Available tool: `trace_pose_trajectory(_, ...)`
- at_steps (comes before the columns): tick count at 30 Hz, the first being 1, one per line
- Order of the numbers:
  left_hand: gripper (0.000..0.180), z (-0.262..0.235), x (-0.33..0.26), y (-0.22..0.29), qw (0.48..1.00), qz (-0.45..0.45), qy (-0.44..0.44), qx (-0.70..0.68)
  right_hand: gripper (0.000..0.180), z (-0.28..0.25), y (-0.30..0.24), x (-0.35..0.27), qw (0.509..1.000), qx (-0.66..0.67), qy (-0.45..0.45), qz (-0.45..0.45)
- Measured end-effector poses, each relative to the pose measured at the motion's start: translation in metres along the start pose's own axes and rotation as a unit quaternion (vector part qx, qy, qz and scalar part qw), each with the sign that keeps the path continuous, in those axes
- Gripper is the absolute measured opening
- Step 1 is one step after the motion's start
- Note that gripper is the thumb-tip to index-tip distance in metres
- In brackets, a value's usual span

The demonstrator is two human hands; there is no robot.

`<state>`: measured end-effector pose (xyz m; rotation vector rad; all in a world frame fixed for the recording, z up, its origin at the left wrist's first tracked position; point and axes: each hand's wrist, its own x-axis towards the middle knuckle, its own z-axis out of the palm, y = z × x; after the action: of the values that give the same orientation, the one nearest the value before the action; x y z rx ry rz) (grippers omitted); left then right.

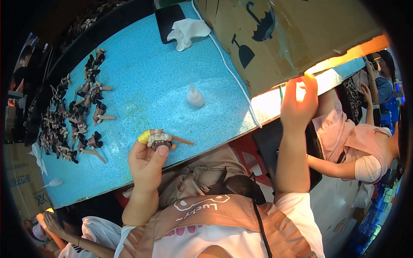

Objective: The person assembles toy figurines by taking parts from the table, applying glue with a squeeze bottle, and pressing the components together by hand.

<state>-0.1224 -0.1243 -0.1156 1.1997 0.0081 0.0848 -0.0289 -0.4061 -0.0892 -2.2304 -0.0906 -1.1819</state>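
Note:
My left hand (148, 165), with yellow tape round one finger, pinches a small figurine (160, 138) between thumb and fingers just above the near edge of the blue table. The figurine has pale and dark brown parts, and a tan stick-like piece (184, 140) juts out of it to the right. My right hand (300, 101) reaches up to the glowing lower edge of a cardboard box (266, 51). Its fingers stretch into bright orange light, with a gap between them; the glare and the box edge hide the tips and anything between them.
Many similar figurines (77, 114) lie heaped on the left of the blue table (146, 81). A white nozzle bottle (195, 96) stands mid-table. White cloth (189, 32) overlaps a black tray (168, 19). A white cable (232, 64) runs beside the box. Co-workers sit left and right (357, 146).

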Motion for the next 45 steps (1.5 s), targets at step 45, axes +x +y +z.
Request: trace_pose_trajectory(45, 0.03, 0.004, -0.019, 0.025, 0.943, 0.059, -0.181, 0.274, 0.023, -0.013, -0.119, -0.062, 0.908, 0.248, -0.327, -0.085)
